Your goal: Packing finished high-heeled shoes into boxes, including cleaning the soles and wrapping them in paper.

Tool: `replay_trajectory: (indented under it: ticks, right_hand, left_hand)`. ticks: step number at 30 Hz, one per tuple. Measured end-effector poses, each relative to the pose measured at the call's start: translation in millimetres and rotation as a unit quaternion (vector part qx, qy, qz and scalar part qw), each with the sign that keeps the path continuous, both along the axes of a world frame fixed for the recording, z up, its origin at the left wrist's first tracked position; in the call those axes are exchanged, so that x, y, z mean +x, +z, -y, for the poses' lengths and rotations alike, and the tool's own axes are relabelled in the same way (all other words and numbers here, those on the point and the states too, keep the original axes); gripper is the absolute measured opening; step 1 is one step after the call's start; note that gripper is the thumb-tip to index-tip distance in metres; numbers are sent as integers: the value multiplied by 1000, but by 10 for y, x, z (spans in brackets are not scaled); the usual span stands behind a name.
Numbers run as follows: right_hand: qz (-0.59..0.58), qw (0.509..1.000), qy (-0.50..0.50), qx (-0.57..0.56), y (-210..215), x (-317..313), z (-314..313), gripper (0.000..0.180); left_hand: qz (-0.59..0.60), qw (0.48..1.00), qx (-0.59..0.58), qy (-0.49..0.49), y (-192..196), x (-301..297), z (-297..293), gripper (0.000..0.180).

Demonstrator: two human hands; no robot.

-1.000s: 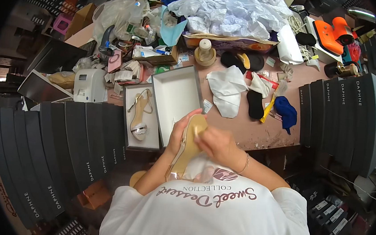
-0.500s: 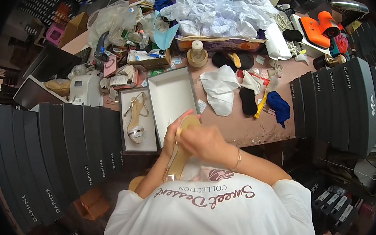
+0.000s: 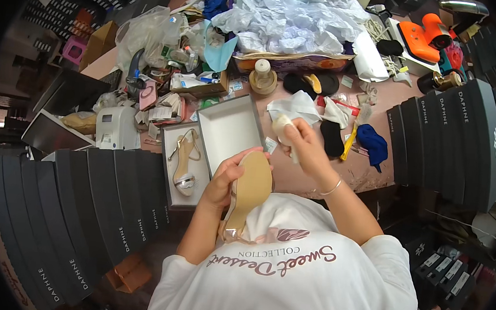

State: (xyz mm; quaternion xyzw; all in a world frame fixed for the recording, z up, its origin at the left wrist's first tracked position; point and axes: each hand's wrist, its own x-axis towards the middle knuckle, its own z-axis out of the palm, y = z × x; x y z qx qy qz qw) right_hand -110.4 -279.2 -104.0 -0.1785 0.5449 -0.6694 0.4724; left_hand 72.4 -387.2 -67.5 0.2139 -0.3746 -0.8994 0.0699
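Observation:
My left hand [image 3: 221, 181] is closed round a sandal [image 3: 255, 179], close in front of my chest. The sandal's tan sole faces up, and its metallic strap end rests near my shirt. To the right, my right hand [image 3: 312, 152] grips a bunched cream-white cloth [image 3: 282, 128], raised off the sole. Beyond it a flat white cloth [image 3: 299, 105] lies on the pink table, partly covered by that hand. Left of the sandal, a matching sandal [image 3: 183, 164] with a silver strap lies in an open grey shoe box [image 3: 227, 121].
Dark shoe boxes stand in rows at left [image 3: 65, 216] and right [image 3: 449, 143]. A bottle in a tape roll [image 3: 262, 76], a black pad [image 3: 333, 139], a yellow-handled brush [image 3: 350, 141] and a blue cloth [image 3: 373, 145] lie ahead. Crumpled white paper [image 3: 289, 20] fills a box at the back.
My right hand, earlier rubbing over the sole, has lifted away to the upper right with the bunched cloth. The sandal stays in my left hand, its sole now uncovered.

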Motion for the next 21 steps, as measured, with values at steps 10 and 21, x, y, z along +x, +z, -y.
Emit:
replay_trajectory:
  ticks: [10,21]
  right_hand:
    - [146,988,27,50,-195,-245,122,26]
    - [-714,700,-20,12,-248,-1000,1456,38]
  left_hand:
    - [-9,975,204,83,-392,65,174,66]
    - [48,938,201,277,-310,-420,438,58]
